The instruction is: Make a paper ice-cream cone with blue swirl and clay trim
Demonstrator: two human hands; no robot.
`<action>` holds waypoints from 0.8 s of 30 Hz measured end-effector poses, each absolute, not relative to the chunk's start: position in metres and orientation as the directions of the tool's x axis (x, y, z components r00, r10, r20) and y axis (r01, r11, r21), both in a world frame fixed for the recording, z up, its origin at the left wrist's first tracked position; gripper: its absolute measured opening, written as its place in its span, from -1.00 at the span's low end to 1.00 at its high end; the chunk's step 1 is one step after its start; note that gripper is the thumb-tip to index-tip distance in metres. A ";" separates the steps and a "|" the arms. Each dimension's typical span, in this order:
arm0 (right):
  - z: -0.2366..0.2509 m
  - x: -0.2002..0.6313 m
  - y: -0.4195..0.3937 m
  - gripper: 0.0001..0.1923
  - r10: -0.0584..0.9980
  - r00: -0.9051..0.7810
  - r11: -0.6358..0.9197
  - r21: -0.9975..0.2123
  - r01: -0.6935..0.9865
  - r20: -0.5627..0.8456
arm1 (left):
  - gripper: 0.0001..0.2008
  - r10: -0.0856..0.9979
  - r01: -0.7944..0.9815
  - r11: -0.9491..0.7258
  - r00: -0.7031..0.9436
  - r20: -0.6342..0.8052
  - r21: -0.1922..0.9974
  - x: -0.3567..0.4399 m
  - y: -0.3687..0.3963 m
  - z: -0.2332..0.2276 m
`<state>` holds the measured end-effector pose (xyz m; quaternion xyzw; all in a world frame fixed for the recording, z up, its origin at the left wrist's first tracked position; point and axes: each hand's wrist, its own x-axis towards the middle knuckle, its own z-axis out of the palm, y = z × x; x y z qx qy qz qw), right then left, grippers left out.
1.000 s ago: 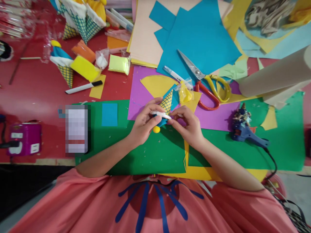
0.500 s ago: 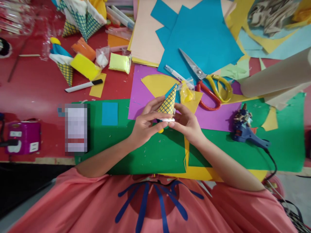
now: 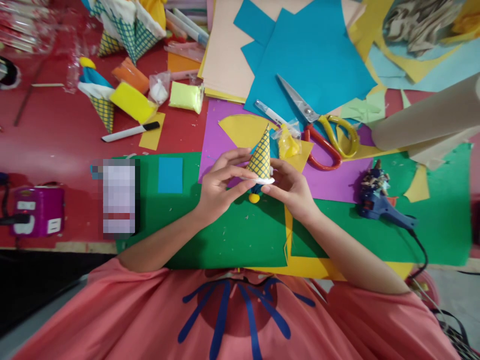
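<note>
Between my two hands is a paper ice cream cone [image 3: 260,159], yellow with a dark crosshatch pattern, its tip pointing away from me. A white clay rim rings its wide end, and below that show a bit of blue and a yellow ball [image 3: 254,198]. My left hand [image 3: 224,182] pinches the rim from the left with thumb and fingers. From the right, my right hand [image 3: 290,187] has its thumb at the rim and its fingers behind the cone, partly hidden. A yellow paper fan shape [image 3: 243,129] and a bag of yellow clay [image 3: 288,142] lie just beyond.
Large scissors [image 3: 309,116] lie open on blue paper [image 3: 303,55]. At right, a blue glue gun [image 3: 386,207] with a cord rests on the green sheet [image 3: 225,240]. Another finished cone [image 3: 101,107], clay packs and a marker [image 3: 129,132] lie left. A paper roll [image 3: 431,112] stands at right.
The cone has turned slightly in my hands and its tip stands more upright. More of the blue part and the yellow ball now shows beneath the white rim.
</note>
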<state>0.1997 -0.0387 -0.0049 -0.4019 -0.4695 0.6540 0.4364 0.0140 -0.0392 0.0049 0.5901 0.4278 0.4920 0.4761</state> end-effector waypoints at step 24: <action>-0.001 0.202 -0.043 -0.46 0.965 -0.263 0.005 -0.997 0.079 -0.016 | -0.83 0.916 0.222 -0.396 0.165 0.366 0.891 0.012 -0.039 0.000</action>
